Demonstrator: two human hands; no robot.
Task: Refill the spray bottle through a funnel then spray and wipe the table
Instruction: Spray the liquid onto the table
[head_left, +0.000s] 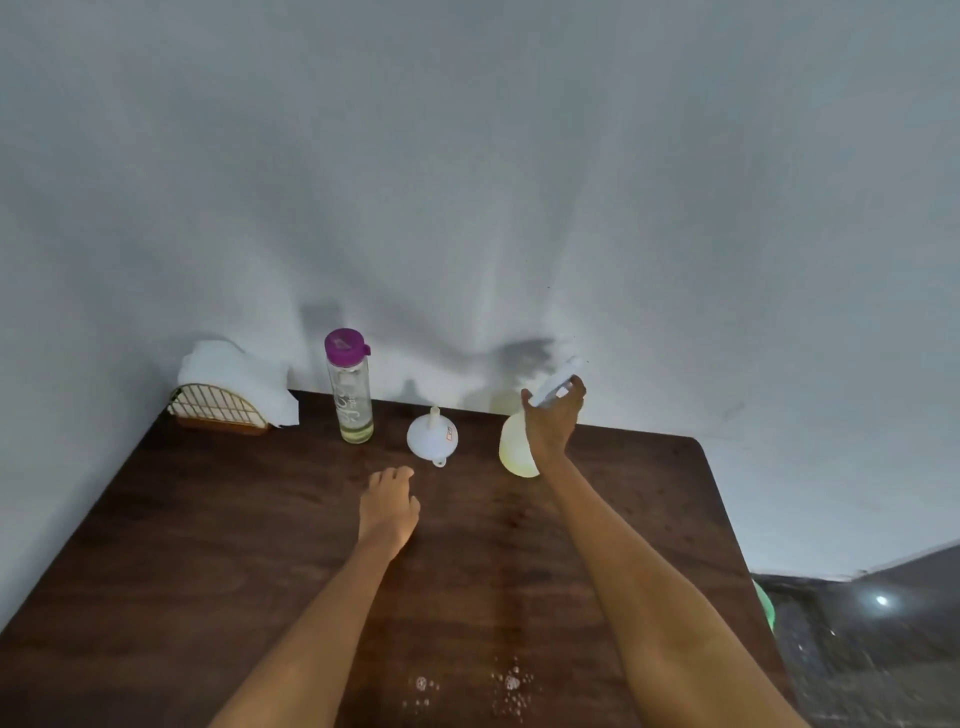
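Observation:
My right hand (551, 415) grips the white spray head of the pale yellow spray bottle (514, 449), which stands near the table's far edge. A white funnel (432, 436) lies upside down just left of the bottle, spout pointing up. Further left stands a clear water bottle (351, 396) with a purple cap and a little yellowish liquid at the bottom. My left hand (390, 501) rests on the dark wooden table (208, 545), fingers loosely curled, holding nothing. Foamy droplets (511, 682) dot the table near the front.
A gold wire holder with white napkins (234, 387) sits at the far left corner against the white wall. The table's right edge drops to a dark floor, where a green object (763, 605) shows partly.

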